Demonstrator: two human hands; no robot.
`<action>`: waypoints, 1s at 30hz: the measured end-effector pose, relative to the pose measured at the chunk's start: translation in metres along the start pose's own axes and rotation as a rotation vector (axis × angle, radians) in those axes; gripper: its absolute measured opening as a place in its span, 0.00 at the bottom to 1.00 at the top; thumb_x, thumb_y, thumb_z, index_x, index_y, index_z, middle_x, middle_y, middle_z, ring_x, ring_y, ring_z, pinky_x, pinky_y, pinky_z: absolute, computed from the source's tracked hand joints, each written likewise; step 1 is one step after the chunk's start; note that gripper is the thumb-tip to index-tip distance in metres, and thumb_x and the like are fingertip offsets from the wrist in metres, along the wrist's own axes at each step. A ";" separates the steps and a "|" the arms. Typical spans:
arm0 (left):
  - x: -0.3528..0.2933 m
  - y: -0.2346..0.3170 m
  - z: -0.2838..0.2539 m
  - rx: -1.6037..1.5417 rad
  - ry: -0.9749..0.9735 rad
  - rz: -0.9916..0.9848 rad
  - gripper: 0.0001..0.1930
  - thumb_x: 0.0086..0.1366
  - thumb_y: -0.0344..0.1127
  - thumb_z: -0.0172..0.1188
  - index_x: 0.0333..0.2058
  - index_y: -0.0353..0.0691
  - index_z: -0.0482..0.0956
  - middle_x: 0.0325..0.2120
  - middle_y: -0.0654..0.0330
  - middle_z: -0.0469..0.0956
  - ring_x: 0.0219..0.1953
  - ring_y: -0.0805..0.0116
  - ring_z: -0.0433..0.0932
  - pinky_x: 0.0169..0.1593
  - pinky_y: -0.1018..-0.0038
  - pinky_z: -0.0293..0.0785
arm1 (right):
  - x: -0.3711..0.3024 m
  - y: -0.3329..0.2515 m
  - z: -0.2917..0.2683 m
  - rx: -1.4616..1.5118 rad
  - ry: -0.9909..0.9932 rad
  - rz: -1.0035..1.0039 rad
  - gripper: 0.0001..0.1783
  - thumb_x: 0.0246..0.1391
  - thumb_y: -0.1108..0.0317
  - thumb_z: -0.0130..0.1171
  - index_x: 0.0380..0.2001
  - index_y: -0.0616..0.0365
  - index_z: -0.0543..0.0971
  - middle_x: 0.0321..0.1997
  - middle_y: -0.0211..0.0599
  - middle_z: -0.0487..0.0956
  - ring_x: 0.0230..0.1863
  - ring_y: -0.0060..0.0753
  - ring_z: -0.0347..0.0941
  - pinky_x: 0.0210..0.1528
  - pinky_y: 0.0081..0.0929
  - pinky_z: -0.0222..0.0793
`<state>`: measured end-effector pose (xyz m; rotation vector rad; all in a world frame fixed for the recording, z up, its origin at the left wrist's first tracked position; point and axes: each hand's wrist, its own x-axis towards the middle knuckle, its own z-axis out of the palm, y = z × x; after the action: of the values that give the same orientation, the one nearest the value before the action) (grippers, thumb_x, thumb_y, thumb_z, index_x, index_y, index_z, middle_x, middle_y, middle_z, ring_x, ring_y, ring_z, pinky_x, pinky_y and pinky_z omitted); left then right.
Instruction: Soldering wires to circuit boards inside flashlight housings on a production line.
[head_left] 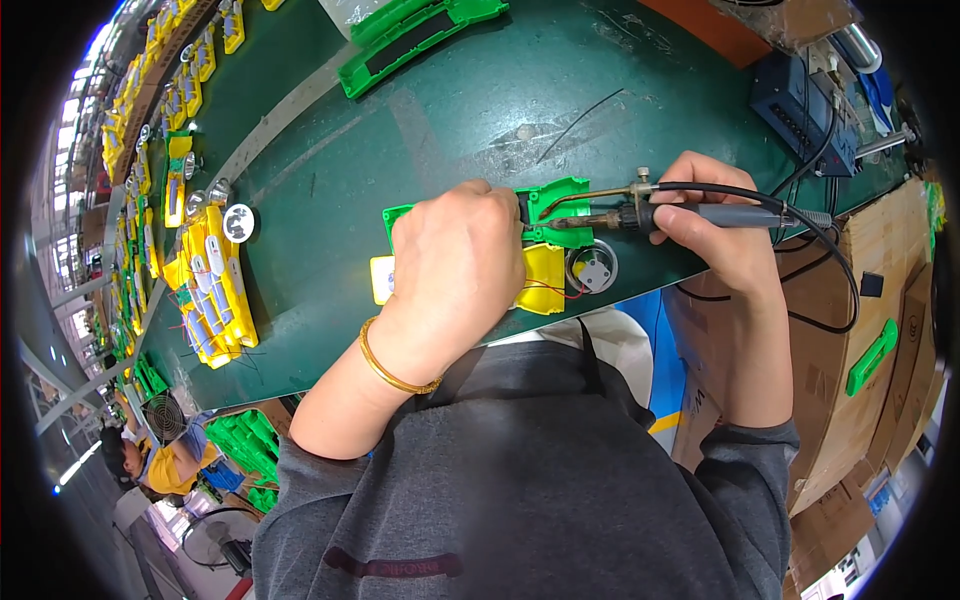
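Note:
In my right hand (715,220) is a soldering iron (690,214) with a thin curved solder-feed tube (590,193) fixed above its barrel. Its tip points left and meets the inside of a green plastic housing (565,205). My left hand (455,260) is closed over the left part of that housing, back of the hand up, so its fingertips and anything in them are hidden. Below the housing, nearer me, lies a yellow plastic housing (543,280), partly under my left hand. Thin red wires run from it to a round lamp part (594,268) at its right.
A stack of yellow housings (215,285) with wired battery cells and round reflectors stands on the left. Another green housing (420,42) lies at the far side. A blue box (795,100) with black cables sits far right, beyond cardboard boxes (830,330). A person (175,455) sits lower left.

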<state>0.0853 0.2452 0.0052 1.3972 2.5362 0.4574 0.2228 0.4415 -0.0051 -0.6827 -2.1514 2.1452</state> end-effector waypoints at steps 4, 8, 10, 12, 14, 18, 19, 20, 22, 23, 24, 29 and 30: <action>0.000 -0.001 0.000 0.002 -0.006 -0.005 0.03 0.48 0.26 0.56 0.20 0.33 0.76 0.21 0.49 0.75 0.23 0.48 0.76 0.28 0.59 0.72 | -0.009 0.010 -0.017 0.075 0.085 -0.011 0.17 0.45 0.59 0.61 0.29 0.61 0.72 0.24 0.32 0.75 0.23 0.19 0.71 0.28 0.16 0.65; 0.002 0.001 -0.001 0.011 -0.004 -0.005 0.03 0.47 0.26 0.55 0.20 0.33 0.77 0.21 0.49 0.75 0.24 0.48 0.77 0.28 0.59 0.72 | -0.016 0.021 -0.024 0.315 0.158 -0.115 0.15 0.49 0.62 0.58 0.33 0.63 0.71 0.27 0.36 0.74 0.27 0.23 0.70 0.33 0.17 0.66; 0.003 0.002 -0.001 0.070 -0.045 -0.038 0.03 0.49 0.27 0.56 0.22 0.37 0.78 0.22 0.53 0.76 0.25 0.52 0.76 0.29 0.61 0.71 | -0.012 0.025 -0.011 0.426 0.232 -0.176 0.13 0.50 0.63 0.57 0.33 0.63 0.72 0.27 0.36 0.75 0.28 0.23 0.72 0.33 0.18 0.66; 0.003 0.004 -0.002 0.084 -0.042 -0.040 0.03 0.48 0.27 0.56 0.22 0.36 0.78 0.21 0.53 0.75 0.25 0.52 0.76 0.29 0.61 0.71 | -0.007 0.026 0.006 0.567 0.320 -0.272 0.11 0.54 0.65 0.55 0.34 0.63 0.73 0.29 0.37 0.77 0.30 0.25 0.74 0.36 0.20 0.67; 0.004 0.006 -0.002 0.100 -0.040 -0.039 0.03 0.48 0.27 0.56 0.22 0.36 0.78 0.21 0.53 0.75 0.25 0.51 0.76 0.29 0.61 0.71 | -0.003 0.028 0.022 0.683 0.354 -0.281 0.11 0.55 0.66 0.54 0.34 0.64 0.73 0.31 0.37 0.76 0.32 0.26 0.73 0.39 0.23 0.69; 0.006 0.014 -0.002 0.139 -0.044 -0.041 0.03 0.48 0.27 0.56 0.21 0.36 0.78 0.20 0.54 0.75 0.24 0.52 0.76 0.28 0.61 0.71 | 0.000 0.030 0.044 0.770 0.422 -0.233 0.10 0.56 0.65 0.53 0.33 0.64 0.72 0.31 0.37 0.76 0.33 0.27 0.73 0.43 0.24 0.68; 0.006 0.015 -0.002 0.160 -0.040 -0.044 0.03 0.49 0.27 0.56 0.21 0.36 0.78 0.20 0.54 0.75 0.24 0.52 0.76 0.28 0.61 0.71 | 0.000 0.030 0.046 0.773 0.443 -0.230 0.11 0.56 0.65 0.53 0.33 0.64 0.73 0.31 0.37 0.76 0.33 0.27 0.73 0.42 0.24 0.68; 0.006 0.015 -0.002 0.161 -0.040 -0.042 0.03 0.49 0.27 0.56 0.21 0.36 0.78 0.20 0.54 0.75 0.24 0.52 0.76 0.28 0.61 0.71 | -0.001 0.030 0.047 0.775 0.444 -0.231 0.11 0.56 0.65 0.53 0.33 0.64 0.73 0.31 0.37 0.76 0.33 0.27 0.73 0.42 0.24 0.68; 0.003 0.014 -0.002 0.142 -0.009 -0.038 0.03 0.49 0.28 0.57 0.22 0.37 0.79 0.20 0.55 0.75 0.25 0.53 0.76 0.28 0.62 0.71 | -0.004 0.028 0.047 0.787 0.446 -0.254 0.10 0.56 0.66 0.53 0.33 0.64 0.73 0.32 0.38 0.76 0.33 0.27 0.73 0.42 0.24 0.69; 0.003 0.013 -0.002 0.142 -0.008 -0.036 0.03 0.49 0.28 0.57 0.22 0.37 0.79 0.20 0.55 0.75 0.25 0.53 0.76 0.28 0.62 0.71 | -0.004 0.029 0.046 0.787 0.447 -0.256 0.10 0.56 0.66 0.53 0.33 0.64 0.73 0.32 0.38 0.76 0.33 0.27 0.73 0.42 0.24 0.69; 0.002 0.012 -0.002 0.128 -0.010 -0.041 0.03 0.49 0.28 0.57 0.22 0.37 0.79 0.20 0.55 0.75 0.25 0.53 0.76 0.28 0.62 0.71 | -0.005 0.030 0.044 0.785 0.444 -0.253 0.10 0.56 0.66 0.53 0.33 0.64 0.73 0.32 0.38 0.76 0.33 0.27 0.73 0.42 0.24 0.69; 0.002 0.013 -0.002 0.106 -0.005 -0.046 0.02 0.49 0.28 0.59 0.23 0.39 0.80 0.21 0.56 0.75 0.26 0.55 0.76 0.29 0.63 0.71 | -0.007 0.030 0.040 0.773 0.448 -0.244 0.10 0.57 0.66 0.52 0.33 0.64 0.73 0.32 0.38 0.76 0.33 0.27 0.73 0.42 0.24 0.69; 0.002 0.014 -0.003 0.099 -0.006 -0.047 0.02 0.50 0.28 0.59 0.24 0.38 0.80 0.21 0.56 0.75 0.26 0.55 0.76 0.29 0.63 0.71 | -0.007 0.031 0.039 0.772 0.445 -0.242 0.10 0.57 0.66 0.52 0.33 0.63 0.73 0.32 0.38 0.76 0.33 0.27 0.73 0.42 0.24 0.69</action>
<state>0.0943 0.2533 0.0128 1.3664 2.6125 0.3235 0.2255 0.4007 -0.0345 -0.6781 -1.0094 2.1658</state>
